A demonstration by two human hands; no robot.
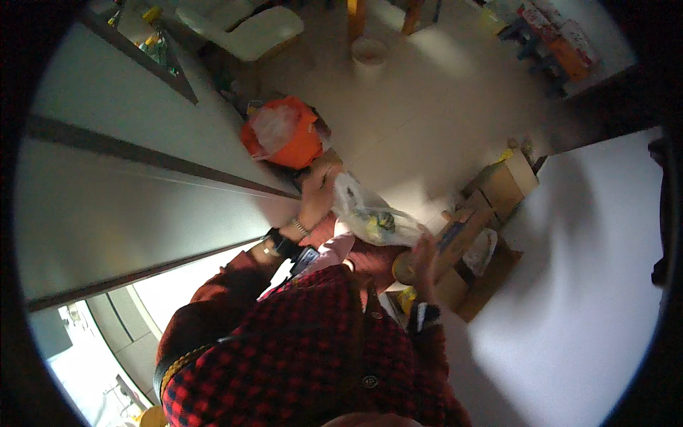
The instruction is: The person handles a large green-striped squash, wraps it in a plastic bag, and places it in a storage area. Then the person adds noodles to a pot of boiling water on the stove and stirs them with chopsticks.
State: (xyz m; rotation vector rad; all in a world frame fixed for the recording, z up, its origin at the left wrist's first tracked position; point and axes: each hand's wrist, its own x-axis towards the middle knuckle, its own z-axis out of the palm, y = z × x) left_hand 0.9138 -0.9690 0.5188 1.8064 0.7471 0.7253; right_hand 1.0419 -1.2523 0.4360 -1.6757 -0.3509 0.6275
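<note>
A translucent plastic bag (358,205) is stretched between my two hands in front of my body. Through its film shows a small green and yellow thing (382,220), too blurred to name. My left hand (318,192) grips the bag's left end, with a bracelet and a dark watch on that wrist. At the bag's right end, my right hand (425,255) is blurred but appears to pinch the plastic. Beside the right palm is a round yellowish thing (404,268), partly hidden.
Past my left hand stands a bright orange bag (293,141) with clear plastic in it. Cardboard boxes (500,188) line the pale wall (597,224) on the right. Frosted panels (133,213) flank my left side. Farther off are a bucket (369,52) and a pale chair (267,34).
</note>
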